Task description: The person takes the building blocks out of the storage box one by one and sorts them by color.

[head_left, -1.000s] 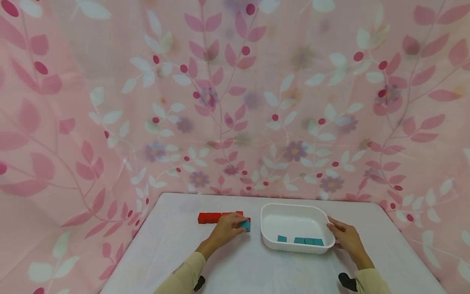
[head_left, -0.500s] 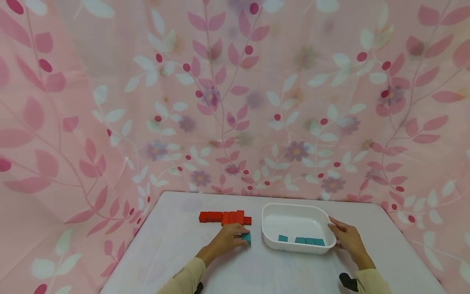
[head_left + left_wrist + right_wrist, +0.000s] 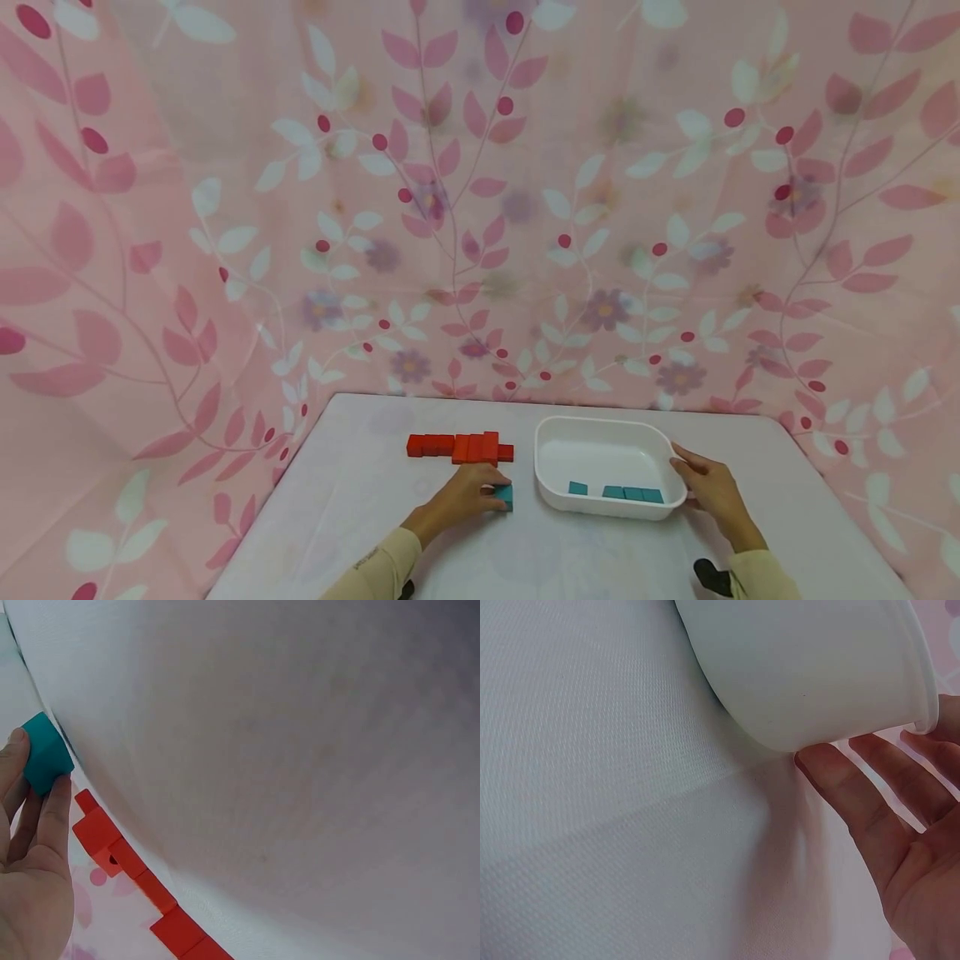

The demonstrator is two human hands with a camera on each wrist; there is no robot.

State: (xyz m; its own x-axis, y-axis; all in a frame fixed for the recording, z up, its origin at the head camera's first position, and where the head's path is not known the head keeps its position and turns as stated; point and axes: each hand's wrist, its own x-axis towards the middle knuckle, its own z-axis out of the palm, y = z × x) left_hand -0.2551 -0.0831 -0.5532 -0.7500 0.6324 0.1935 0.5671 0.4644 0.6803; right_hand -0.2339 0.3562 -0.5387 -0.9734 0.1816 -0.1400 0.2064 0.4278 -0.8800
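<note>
While the left hand [image 3: 459, 497] pinches the teal block [image 3: 503, 496] just left of the white tray [image 3: 660, 507], the right hand [image 3: 708, 492] rests open-fingered against the tray's right rim. Small, rigid and probably light, the block suits a grip across opposite flat faces.

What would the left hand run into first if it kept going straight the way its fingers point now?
Probably the white tray. The left hand, pinching a teal block, points toward the tray's near left wall, with only bare table between. The red blocks lie farther back, off that line, though depth is uncertain.
</note>
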